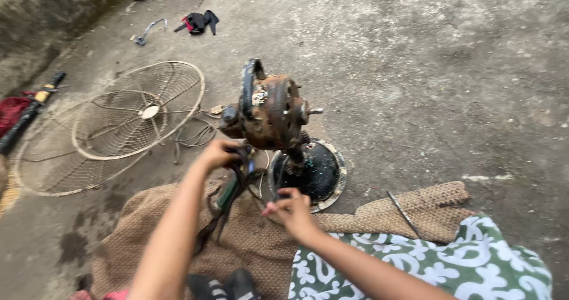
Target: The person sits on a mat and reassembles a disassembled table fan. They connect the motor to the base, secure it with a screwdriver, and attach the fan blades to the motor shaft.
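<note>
While the left hand point(218, 153) gripped the dark wires point(228, 202) under the rusty fan motor point(269, 113), the right hand point(291, 210) pinched a wire by the round black base point(323, 172). Two wire fan guards point(139, 110) lay nearby on the concrete floor point(415, 69).

Daylight falls on a stained grey concrete floor point(427, 69), bordered at upper left by a rough low wall point(35, 21); a brown woven mat point(261, 241) covers the foreground.
</note>
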